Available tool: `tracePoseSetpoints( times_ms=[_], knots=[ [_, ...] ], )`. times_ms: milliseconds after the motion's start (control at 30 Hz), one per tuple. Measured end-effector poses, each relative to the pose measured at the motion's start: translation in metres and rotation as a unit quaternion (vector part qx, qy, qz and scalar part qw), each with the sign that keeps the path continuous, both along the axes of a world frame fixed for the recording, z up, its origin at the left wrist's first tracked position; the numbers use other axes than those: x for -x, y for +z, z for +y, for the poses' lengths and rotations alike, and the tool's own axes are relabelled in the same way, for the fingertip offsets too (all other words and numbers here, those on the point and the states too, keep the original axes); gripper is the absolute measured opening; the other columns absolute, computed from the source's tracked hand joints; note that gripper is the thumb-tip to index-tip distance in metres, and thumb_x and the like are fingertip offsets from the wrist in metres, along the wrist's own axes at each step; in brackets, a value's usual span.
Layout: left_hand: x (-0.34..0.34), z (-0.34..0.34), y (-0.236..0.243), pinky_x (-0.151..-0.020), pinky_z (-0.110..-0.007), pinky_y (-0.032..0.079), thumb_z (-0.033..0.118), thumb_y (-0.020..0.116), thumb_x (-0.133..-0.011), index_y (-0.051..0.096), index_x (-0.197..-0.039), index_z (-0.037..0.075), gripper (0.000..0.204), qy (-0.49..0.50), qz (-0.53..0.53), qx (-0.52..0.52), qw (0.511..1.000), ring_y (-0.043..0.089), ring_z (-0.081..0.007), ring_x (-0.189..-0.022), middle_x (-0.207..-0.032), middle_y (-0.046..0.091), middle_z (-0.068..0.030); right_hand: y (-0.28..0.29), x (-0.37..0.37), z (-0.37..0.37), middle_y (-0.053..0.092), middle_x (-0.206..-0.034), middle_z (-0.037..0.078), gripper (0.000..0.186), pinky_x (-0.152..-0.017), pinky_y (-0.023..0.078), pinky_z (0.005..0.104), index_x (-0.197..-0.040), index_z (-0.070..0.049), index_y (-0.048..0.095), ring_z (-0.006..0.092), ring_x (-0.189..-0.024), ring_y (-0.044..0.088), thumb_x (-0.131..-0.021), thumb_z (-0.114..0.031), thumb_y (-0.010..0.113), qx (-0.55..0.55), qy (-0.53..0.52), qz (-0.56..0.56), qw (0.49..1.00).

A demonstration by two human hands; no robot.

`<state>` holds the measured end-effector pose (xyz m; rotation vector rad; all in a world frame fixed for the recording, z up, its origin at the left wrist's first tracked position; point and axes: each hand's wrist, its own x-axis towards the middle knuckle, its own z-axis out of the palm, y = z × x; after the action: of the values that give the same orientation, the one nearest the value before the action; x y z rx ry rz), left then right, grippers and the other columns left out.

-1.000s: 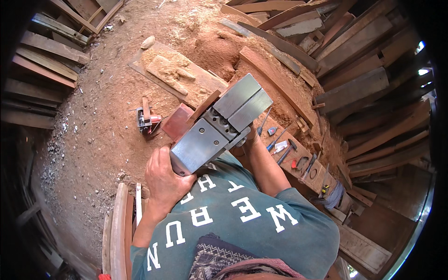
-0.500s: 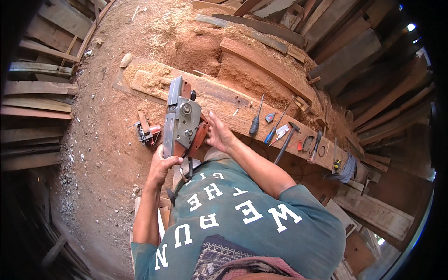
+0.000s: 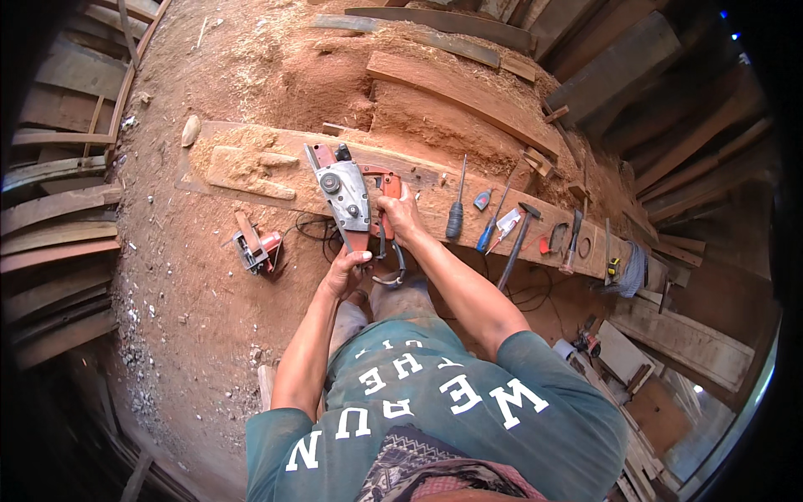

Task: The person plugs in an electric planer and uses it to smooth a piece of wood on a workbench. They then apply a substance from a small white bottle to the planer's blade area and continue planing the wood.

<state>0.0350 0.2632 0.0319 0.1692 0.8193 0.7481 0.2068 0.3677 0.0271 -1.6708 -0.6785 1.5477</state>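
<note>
At the near edge of the bench [image 3: 431, 182] is the planer [image 3: 345, 201], left hand [image 3: 344, 271] gripping its end farther from the bench, forearm stretched forward; right hand [image 3: 403, 216], arm slanting inward, clasps the handle [image 3: 391, 181], right fingertips mostly hidden.

I can't see the far side of the planer [image 3: 345, 199]; my view's lower edge crops the green shirt [image 3: 481, 421].
</note>
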Motion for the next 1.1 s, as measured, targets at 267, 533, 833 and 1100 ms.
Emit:
tracePoseSetpoints(
  times_ms=[267,533,833,1100],
  knots=[
    [-0.007,0.022,-0.035,-0.077,-0.030,0.049,0.024,0.080,-0.080,0.059,-0.130,0.012,0.056,-0.057,0.015,0.000,0.998,0.063,-0.0134,-0.091,-0.108,0.067,0.0013,-0.024,-0.012,0.014,0.069,-0.100,0.010,0.053,-0.079,0.055,0.0375,-0.122,0.001,0.058,0.0207,-0.087,0.065,-0.073,-0.014,0.072,-0.032,-0.052,0.009,0.998],
    [-0.014,0.053,-0.009,-0.087,-0.033,0.050,0.035,0.073,-0.091,0.062,-0.131,0.012,0.047,-0.053,0.053,0.033,0.997,0.067,-0.0155,-0.099,-0.113,0.071,0.0001,-0.034,-0.044,0.013,0.071,-0.112,0.026,0.064,-0.093,0.055,0.0421,-0.124,0.006,0.059,0.0334,-0.106,0.071,-0.085,-0.042,0.078,-0.015,0.041,-0.125,0.991],
    [-0.012,0.054,0.000,-0.082,-0.033,0.053,0.041,0.075,-0.093,0.063,-0.123,0.016,0.041,-0.038,0.082,0.075,0.993,0.066,-0.0164,-0.095,-0.108,0.070,0.0006,-0.030,-0.316,-0.096,0.069,-0.094,0.018,0.021,-0.077,0.054,0.0445,-0.103,0.000,0.068,0.0310,-0.086,0.068,-0.091,-0.018,0.072,-0.137,-0.281,-0.477,0.821],
    [-0.008,0.053,0.013,-0.086,-0.036,0.055,0.047,0.074,-0.093,0.063,-0.125,0.016,0.046,-0.057,0.108,0.082,0.989,0.067,-0.0187,-0.099,-0.112,0.070,-0.0004,-0.018,-0.469,-0.186,0.076,-0.096,0.022,0.023,-0.086,0.056,0.0439,-0.098,0.000,0.076,0.0377,-0.094,0.073,-0.082,-0.007,0.061,0.093,-0.401,-0.620,0.668]
  ],
)
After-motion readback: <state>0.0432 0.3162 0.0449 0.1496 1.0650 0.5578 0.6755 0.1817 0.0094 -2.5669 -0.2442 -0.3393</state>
